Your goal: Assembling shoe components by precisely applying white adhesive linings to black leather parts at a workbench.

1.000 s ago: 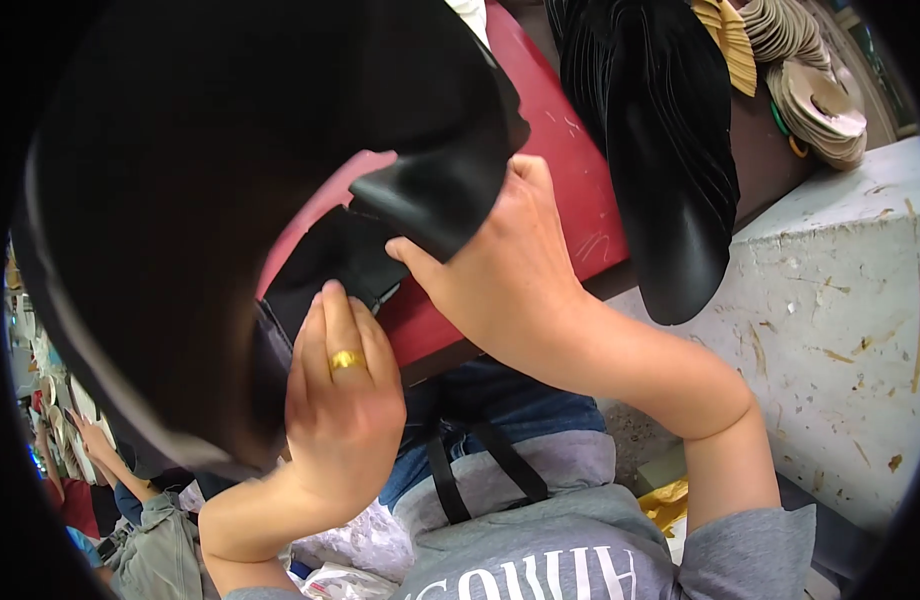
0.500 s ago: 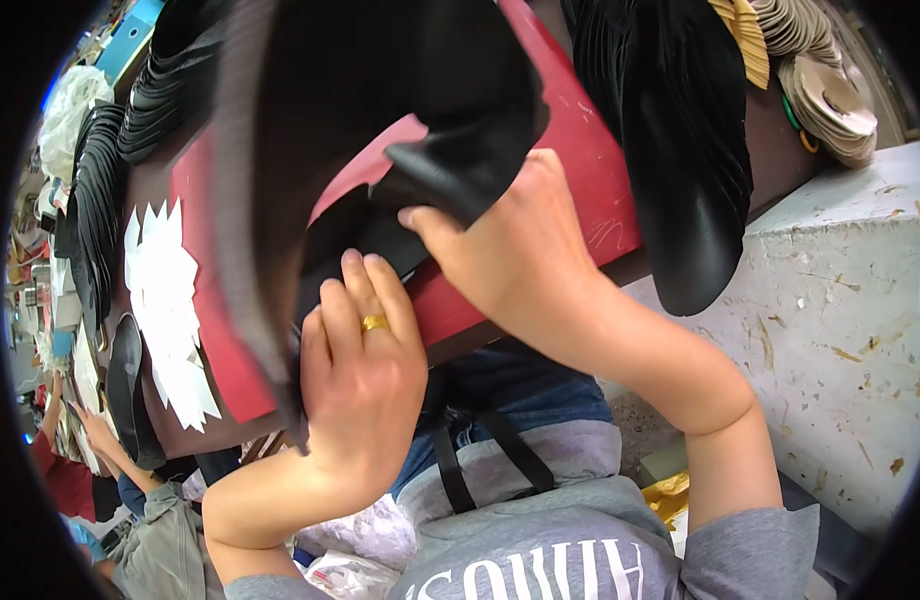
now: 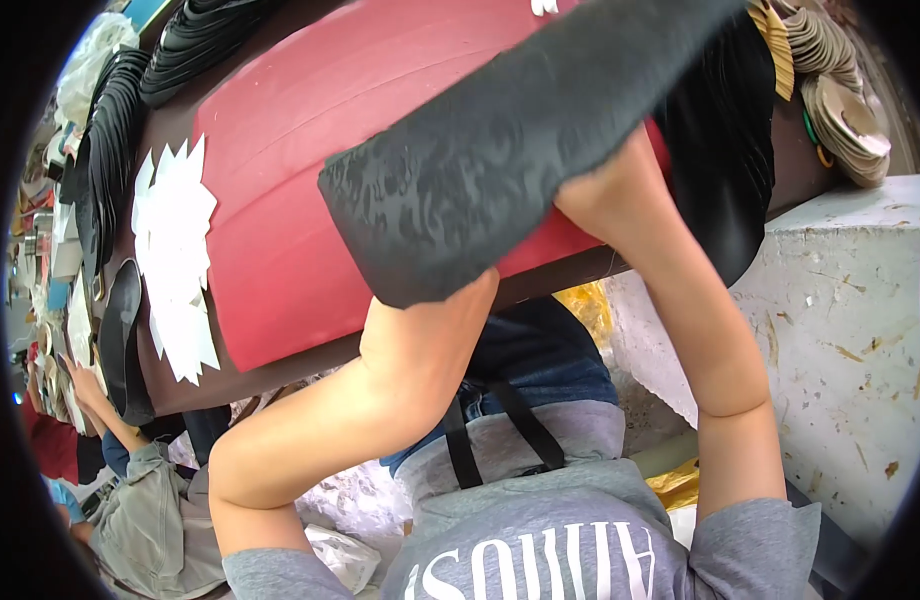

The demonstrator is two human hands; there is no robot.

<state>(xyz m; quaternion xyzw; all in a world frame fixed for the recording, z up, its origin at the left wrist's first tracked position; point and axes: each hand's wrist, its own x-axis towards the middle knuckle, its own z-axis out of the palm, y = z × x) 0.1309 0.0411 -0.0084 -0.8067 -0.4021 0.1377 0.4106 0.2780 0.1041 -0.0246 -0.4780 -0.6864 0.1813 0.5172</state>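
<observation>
A black boot-upper-like piece of leather (image 3: 460, 180) with a dark embossed scroll pattern is lifted above a red mat (image 3: 280, 220). It stretches from the middle of the mat up to the far right. My left hand (image 3: 435, 325) grips its near lower edge; the thumb tip shows at the rim and the fingers are hidden beneath the piece. Farther right, my right hand (image 3: 612, 195) is closed at the same piece's right-hand edge, with its fingertips hidden behind it.
White zigzag-edged pieces (image 3: 175, 260) lie along the mat's left side. Stacks of black pieces stand at the far left (image 3: 190, 50) and right (image 3: 725, 160). Beige pieces (image 3: 845, 120) are piled at the far right, above a stained white block (image 3: 850, 330). Another person's arm (image 3: 105, 405) is at left.
The black leather piece has swung off the left side of the mat and turned toward the right, its patterned face now showing. Both hands moved right with it, the left one going underneath.
</observation>
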